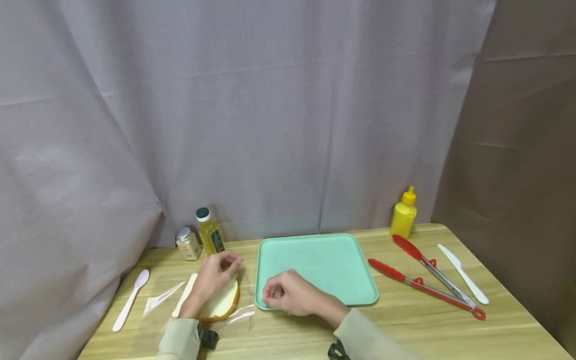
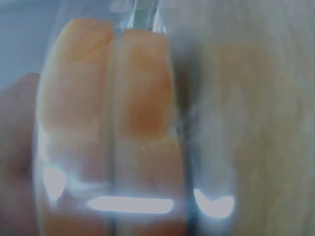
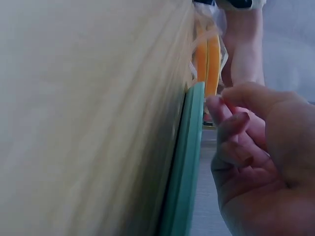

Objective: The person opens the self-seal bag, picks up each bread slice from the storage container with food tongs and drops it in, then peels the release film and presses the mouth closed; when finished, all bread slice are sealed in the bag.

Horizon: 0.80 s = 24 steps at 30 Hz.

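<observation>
1. You are in the unwrapping step: your left hand (image 1: 215, 276) lies on top of the bread slices (image 1: 221, 301), fingers curled down over their far edge and gripping them through the clear plastic bag (image 1: 157, 300). The bread sits on the worktop (image 1: 405, 330) just left of the mint tray (image 1: 315, 265), near its front left corner.
2. The left wrist view shows 2 slices side by side under glossy film, so the bread looks to be inside the wrapper for now. That view is blurred; how the bag's mouth lies cannot be told from it.
3. Your right hand (image 1: 288, 294) rests at the tray's front left edge, fingers curled in. In the right wrist view the fingertips (image 3: 231, 123) fold toward the palm, close to the tray rim. A thin fold of film may be pinched there, but the pictures do not show it clearly, so I cannot tell whether this grip holds anything.
4. Judging from this, the next move calls for one hand to steady the bread while the other finds the loose plastic edge (image 1: 238, 320) in front of the loaf and draws it clear. Keep the squeeze light: soft bread dents easily.
5. Mind the tray: a tug toward it could nudge it along the worktop.
6. Lying untouched: white spoon (image 1: 131, 299), spice jar (image 1: 188, 243), oil bottle (image 1: 210, 231), mustard bottle (image 1: 403, 213), red tongs (image 1: 427, 280), white knife (image 1: 463, 274).
</observation>
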Available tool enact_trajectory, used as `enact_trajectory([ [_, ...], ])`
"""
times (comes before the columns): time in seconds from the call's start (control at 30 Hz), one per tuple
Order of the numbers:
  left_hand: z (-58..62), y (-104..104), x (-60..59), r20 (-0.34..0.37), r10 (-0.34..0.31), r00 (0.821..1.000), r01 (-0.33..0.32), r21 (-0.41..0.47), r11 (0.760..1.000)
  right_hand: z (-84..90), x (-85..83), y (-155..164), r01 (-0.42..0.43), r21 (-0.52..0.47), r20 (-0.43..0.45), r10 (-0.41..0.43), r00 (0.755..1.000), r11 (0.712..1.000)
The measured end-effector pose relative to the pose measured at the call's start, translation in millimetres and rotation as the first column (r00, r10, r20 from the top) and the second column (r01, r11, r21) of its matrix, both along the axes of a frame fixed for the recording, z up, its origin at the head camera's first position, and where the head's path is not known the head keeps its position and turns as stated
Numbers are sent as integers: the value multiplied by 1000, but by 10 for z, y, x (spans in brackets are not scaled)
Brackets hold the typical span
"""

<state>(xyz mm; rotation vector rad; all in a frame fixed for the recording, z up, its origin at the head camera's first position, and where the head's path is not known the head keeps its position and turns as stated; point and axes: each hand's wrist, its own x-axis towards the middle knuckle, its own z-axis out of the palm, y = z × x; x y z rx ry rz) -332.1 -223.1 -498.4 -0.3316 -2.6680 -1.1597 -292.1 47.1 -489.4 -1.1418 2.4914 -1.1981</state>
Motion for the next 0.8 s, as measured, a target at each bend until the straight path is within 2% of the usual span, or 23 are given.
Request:
enact_trajectory([
  [0.13,-19,-23,-6,-2,6,1000,-6,14,1000,49,144,124,-98,57,-21,99,995,994],
  [0.33,-41,-16,-20,-30,23,999,-22,32,999,106,252,377,-215,97,17,214,977,972],
  [0.47,-54,34,-34,-46,18,999,-16,46,999,115,298,643,-234,90,57,230,972,968],
  [0.6,-60,54,-30,-29,8,1000,-6,54,999,93,342,915,-242,80,61,238,969,967],
  [0.8,-51,37,-2,-16,38,999,-36,67,997,40,424,1238,-260,80,62,256,965,962],
])
